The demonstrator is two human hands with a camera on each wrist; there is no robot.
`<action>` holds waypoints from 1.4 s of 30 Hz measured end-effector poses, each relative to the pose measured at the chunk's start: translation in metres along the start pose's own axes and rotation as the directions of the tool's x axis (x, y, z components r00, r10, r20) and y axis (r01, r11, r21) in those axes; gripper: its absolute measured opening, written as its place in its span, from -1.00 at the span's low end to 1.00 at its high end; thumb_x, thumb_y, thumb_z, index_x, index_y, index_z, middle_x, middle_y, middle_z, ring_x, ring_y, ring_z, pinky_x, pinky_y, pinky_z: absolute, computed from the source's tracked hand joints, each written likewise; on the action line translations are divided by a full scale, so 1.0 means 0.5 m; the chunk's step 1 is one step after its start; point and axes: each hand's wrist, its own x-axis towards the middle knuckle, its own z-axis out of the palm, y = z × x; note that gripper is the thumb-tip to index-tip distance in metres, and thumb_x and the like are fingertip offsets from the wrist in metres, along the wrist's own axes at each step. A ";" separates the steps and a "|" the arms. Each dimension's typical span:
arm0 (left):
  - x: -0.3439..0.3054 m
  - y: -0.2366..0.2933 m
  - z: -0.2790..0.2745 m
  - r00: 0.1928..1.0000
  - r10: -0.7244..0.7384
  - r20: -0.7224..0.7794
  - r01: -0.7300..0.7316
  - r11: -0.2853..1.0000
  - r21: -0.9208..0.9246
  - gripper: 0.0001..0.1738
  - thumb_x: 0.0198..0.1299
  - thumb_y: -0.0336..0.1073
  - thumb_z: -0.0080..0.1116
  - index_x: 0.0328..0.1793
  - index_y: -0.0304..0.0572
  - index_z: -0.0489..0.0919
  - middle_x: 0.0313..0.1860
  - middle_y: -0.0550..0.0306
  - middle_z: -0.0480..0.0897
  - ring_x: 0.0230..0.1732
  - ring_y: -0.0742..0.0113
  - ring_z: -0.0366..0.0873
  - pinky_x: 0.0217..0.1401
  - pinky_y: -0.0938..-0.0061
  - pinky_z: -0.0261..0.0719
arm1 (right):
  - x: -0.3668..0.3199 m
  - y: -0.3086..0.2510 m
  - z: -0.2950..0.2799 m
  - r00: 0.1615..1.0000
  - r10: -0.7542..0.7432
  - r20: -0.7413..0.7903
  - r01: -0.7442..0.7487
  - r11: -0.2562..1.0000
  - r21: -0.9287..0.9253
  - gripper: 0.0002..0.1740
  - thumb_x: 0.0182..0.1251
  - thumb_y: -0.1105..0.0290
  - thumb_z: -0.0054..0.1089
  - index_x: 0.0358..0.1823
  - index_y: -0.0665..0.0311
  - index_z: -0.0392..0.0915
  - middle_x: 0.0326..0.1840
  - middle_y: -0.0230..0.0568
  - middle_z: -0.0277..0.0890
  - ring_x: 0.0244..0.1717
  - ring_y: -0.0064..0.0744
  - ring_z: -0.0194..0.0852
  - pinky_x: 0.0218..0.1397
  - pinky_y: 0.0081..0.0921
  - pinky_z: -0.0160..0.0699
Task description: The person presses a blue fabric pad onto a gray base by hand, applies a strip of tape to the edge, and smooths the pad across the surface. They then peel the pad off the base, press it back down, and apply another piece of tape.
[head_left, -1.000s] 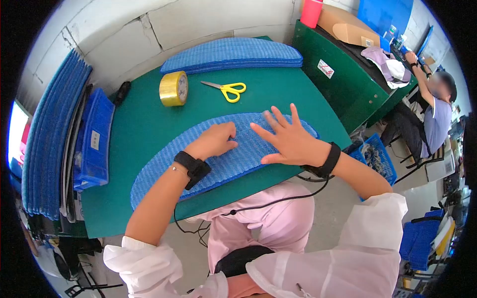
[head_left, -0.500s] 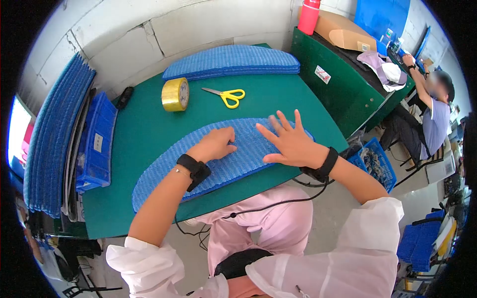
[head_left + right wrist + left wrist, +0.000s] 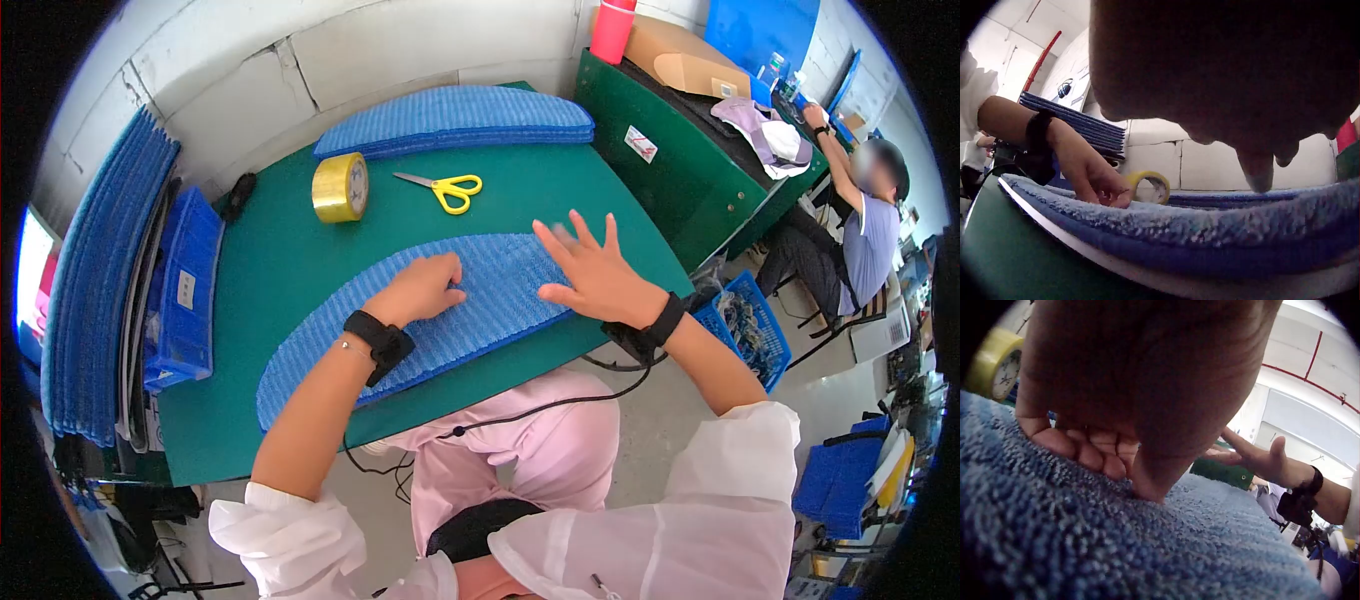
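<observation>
A half-moon blue mop pad (image 3: 480,290) with ribbed pile lies on the green table in the head view. My left hand (image 3: 418,288) rests on its middle with the fingers curled under. In the left wrist view the thumb and curled fingers (image 3: 1091,453) touch the pile and hold nothing. My right hand (image 3: 605,280) is over the pad's right end, fingers spread, with one finger blurred. The right wrist view shows the right-hand fingers (image 3: 1257,169) pointing down close over the pile, and a dark blue border along the pad's near edge.
Behind the pad are a yellow tape roll (image 3: 340,188), yellow-handled scissors (image 3: 455,192) and stacked blue pads (image 3: 460,120). More pads (image 3: 105,280) stand upright at left beside a blue bin (image 3: 185,290). A green cabinet (image 3: 640,110) and a seated person (image 3: 865,235) are at right.
The right hand has shifted slightly right relative to the pad, fingers still spread. The left hand stays curled in place on the pad. The head view has tilted and shifted a little.
</observation>
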 end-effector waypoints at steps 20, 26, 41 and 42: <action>-0.005 0.007 -0.005 0.999 -0.030 0.019 0.030 1.000 0.001 -0.70 0.01 -0.28 0.28 -0.23 -0.23 0.43 -0.37 -0.06 0.55 -0.31 0.03 0.52 -0.29 0.27 0.45 | -0.022 0.031 0.003 0.951 0.138 0.277 -0.223 0.927 0.301 -0.29 0.42 -0.12 -0.40 0.39 0.27 -0.01 0.41 0.00 0.09 0.48 0.10 -0.22 0.34 0.41 -0.55; -0.005 0.010 -0.008 0.999 -0.028 0.026 0.028 1.000 0.001 -0.71 0.02 -0.29 0.27 -0.23 -0.23 0.43 -0.37 -0.06 0.55 -0.31 0.03 0.51 -0.29 0.27 0.45 | -0.030 0.075 0.029 0.971 0.240 0.006 -0.221 0.884 0.413 -0.41 0.45 -0.03 -0.41 0.27 0.28 0.15 0.32 -0.05 0.21 0.49 0.03 -0.23 0.33 0.42 -0.48; -0.004 0.015 -0.008 0.996 -0.073 0.049 0.073 0.997 -0.003 -0.71 0.02 -0.27 0.26 -0.24 -0.23 0.43 -0.32 -0.08 0.56 -0.25 -0.03 0.52 -0.23 0.23 0.46 | 0.042 0.021 -0.002 0.992 0.091 0.088 -0.114 0.944 0.309 -0.54 0.45 0.07 -0.33 0.13 0.26 0.28 0.23 -0.04 0.28 0.48 0.00 -0.16 0.34 0.42 -0.52; -0.004 0.010 -0.005 0.999 -0.031 0.022 0.031 0.999 -0.014 -0.72 0.02 -0.28 0.27 -0.25 -0.24 0.42 -0.37 -0.06 0.55 -0.33 0.03 0.51 -0.30 0.26 0.45 | 0.049 0.012 0.011 0.992 0.093 0.087 -0.116 0.943 0.312 -0.54 0.45 0.07 -0.33 0.13 0.26 0.28 0.23 -0.04 0.28 0.48 0.00 -0.16 0.34 0.42 -0.52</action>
